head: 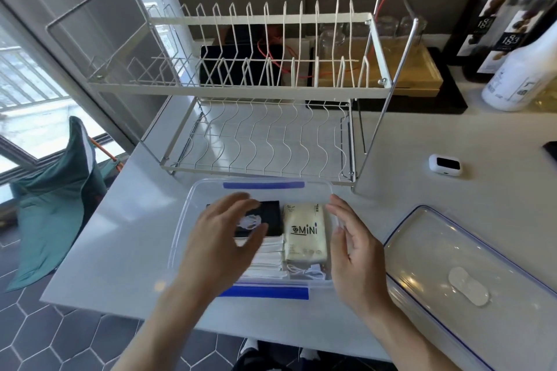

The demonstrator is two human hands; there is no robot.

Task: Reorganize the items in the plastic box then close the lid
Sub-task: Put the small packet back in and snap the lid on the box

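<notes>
White desk (120, 250): open plastic box (187, 220), contents light and soft. Left hand (223, 247) and right hand (355, 253) released, holding nothing. Lid (470, 280) appears stiff; take by its edges.

Two bare forearms, no sleeves visible up to the frame edge. Left hand (223, 245) bare: no ring, watch or glove seen; its fingers are motion-blurred. Right hand (354, 253) bare too, no jewellery or wristband seen, nails short and plain. At the bottom edge between the arms, a bit of dark clothing and something white, possibly a shoe, too cropped to tell. Nothing else of the person in view.
</notes>
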